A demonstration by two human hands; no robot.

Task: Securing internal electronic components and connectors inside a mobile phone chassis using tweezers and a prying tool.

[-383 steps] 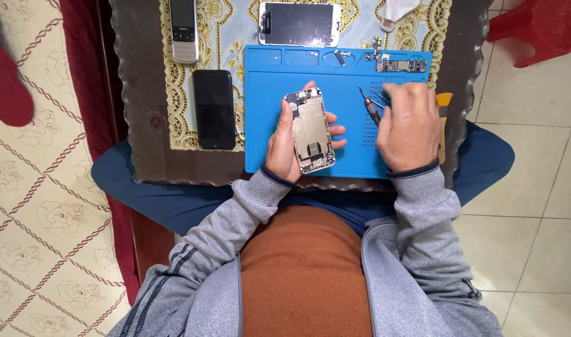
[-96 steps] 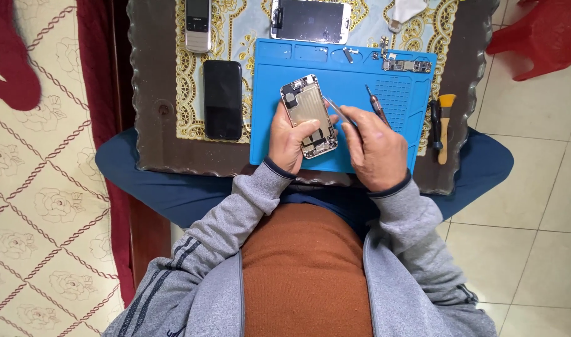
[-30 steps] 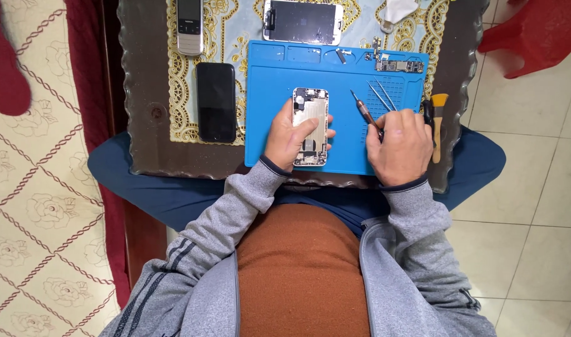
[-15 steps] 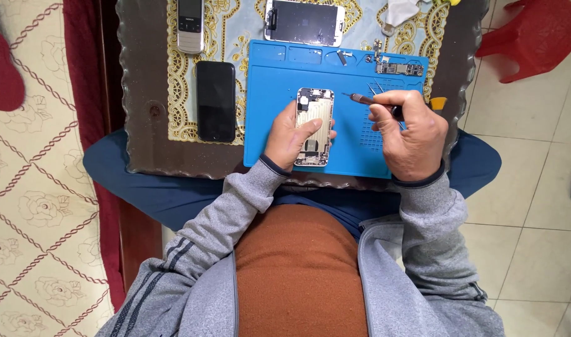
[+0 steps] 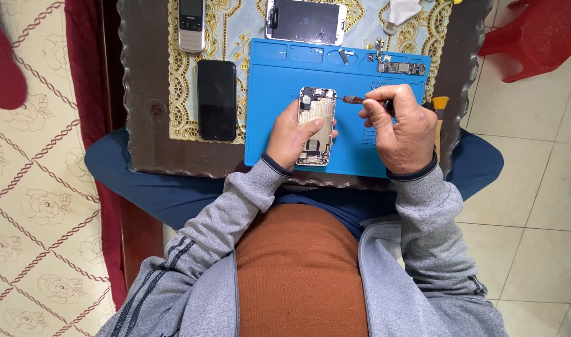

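On blue mat (image 5: 279, 143) over glass table (image 5: 142, 125), left hand (image 5: 291, 134) grip clasping opened phone (image 5: 315, 125), right hand (image 5: 401, 128) pinching probably a screwdriver (image 5: 360, 100), tiled floor (image 5: 535, 187).

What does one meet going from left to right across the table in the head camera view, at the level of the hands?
Black phone → left hand gripping the opened phone body → screwdriver → right hand → orange-handled tool at the blue mat's right edge.

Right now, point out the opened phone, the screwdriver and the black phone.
opened phone (image 5: 316, 118): head view, on its exposed insides.
screwdriver (image 5: 355, 99): head view, on its shaft near the tip.
black phone (image 5: 217, 100): head view, on its dark screen.
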